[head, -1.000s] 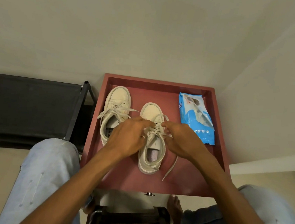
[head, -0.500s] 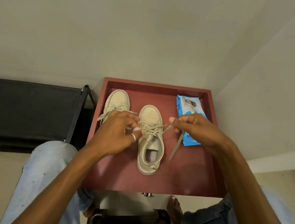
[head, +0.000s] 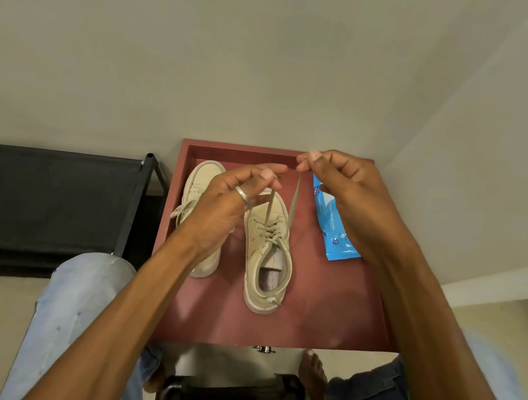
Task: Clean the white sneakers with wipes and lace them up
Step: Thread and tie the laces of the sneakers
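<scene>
While both ends of the lace are drawn up above the sneaker at the middle of the frame, the main risk is an uneven pull. The left hand pinches one end between thumb and curled fingers. The right hand pinches the other end at its very tip, its fingers closed tight on it, up by the far rim. A tip held that close to its end could slip free, and the crossings would slacken. Pulling harder on one side could leave unequal ends for the bow, or lift and tip the sneaker, which stands on the red worktop with nothing holding it down. A swing of the right forearm could also nudge the wipes pack lying right of centre.

The left hand and wrist cover much of the second sneaker on the left part of the worktop. Its lace looks knotted, though I cannot be sure. The right hand hides the top of the wipes pack, and its print is too small to read. How clean the sneakers are is hard to judge in this dim, warm light. At the left, the black rack runs off the frame edge.
</scene>
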`<state>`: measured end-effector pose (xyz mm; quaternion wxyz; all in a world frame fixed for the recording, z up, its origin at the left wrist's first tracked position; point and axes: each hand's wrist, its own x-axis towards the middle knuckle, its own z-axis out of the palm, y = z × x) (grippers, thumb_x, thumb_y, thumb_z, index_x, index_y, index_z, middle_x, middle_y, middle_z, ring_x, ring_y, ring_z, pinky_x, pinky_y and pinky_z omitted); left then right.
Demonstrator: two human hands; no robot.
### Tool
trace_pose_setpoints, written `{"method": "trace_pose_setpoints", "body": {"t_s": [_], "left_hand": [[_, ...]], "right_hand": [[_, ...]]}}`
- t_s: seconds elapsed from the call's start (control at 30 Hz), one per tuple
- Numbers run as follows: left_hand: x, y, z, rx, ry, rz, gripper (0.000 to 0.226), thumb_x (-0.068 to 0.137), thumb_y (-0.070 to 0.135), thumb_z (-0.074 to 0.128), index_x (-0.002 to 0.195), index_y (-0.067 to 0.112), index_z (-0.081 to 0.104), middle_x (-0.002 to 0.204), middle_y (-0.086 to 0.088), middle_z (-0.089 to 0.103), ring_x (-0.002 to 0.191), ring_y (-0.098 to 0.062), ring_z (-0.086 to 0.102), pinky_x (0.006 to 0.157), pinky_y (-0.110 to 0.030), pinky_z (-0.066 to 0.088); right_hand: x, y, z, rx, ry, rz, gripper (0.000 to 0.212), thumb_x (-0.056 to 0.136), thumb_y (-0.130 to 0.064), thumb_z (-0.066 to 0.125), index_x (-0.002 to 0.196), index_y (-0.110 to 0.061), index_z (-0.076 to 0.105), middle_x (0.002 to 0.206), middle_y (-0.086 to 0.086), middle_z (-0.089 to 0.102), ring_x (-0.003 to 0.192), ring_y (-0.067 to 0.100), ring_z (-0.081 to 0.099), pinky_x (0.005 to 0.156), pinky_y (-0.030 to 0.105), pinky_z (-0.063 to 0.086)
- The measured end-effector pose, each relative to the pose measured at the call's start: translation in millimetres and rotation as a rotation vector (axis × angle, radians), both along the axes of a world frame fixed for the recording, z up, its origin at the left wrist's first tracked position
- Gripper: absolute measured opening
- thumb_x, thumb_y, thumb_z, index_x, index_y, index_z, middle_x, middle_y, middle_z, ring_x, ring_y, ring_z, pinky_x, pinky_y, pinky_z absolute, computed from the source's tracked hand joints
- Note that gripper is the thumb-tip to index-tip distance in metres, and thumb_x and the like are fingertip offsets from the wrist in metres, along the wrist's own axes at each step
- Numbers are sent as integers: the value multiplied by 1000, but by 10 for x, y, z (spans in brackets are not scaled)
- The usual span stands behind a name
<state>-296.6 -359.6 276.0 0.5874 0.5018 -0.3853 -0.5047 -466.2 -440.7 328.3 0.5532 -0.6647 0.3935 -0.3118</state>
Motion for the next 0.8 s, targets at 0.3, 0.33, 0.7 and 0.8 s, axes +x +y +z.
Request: {"method": "trace_pose_setpoints", "body": {"t_s": [0.3, 0.33, 0.7, 0.8], "left_hand": [[-103, -32, -63, 36, 73, -72, 25, 100, 31, 56, 102, 20, 79, 112, -8, 74, 115, -27, 68, 109, -58, 46], [-93, -34, -46, 35, 75, -62, 25, 99, 31, 56, 100, 21, 79, 111, -7, 74, 110, -25, 68, 108, -57, 47], [-8, -62, 253, -49, -157, 38, 28, 104, 28, 55, 104, 9, 76, 93, 8, 74, 88, -10, 67, 84, -37, 53], [3, -68, 295, -63, -219, 42, 27, 105, 25, 54, 95, 11, 75, 94, 12, 72, 80, -2, 62, 81, -36, 49]], "right_hand": [[115, 115, -38, -28, -40, 36, 24, 99, -22, 57, 98, -5, 74, 98, -1, 72, 91, 4, 68, 79, 13, 49], [114, 120, -30, -29, -60, 28, 23, 98, -20, 57, 100, -5, 74, 102, 1, 72, 94, 2, 68, 79, 11, 48], [118, 124, 1, 57, -274, 61, 19, 91, -20, 66, 100, -4, 72, 112, 9, 71, 113, 16, 64, 86, 21, 49], [108, 127, 16, 113, -260, 47, 22, 97, -24, 57, 108, -10, 70, 105, 4, 73, 104, 15, 66, 81, 26, 49]]}}
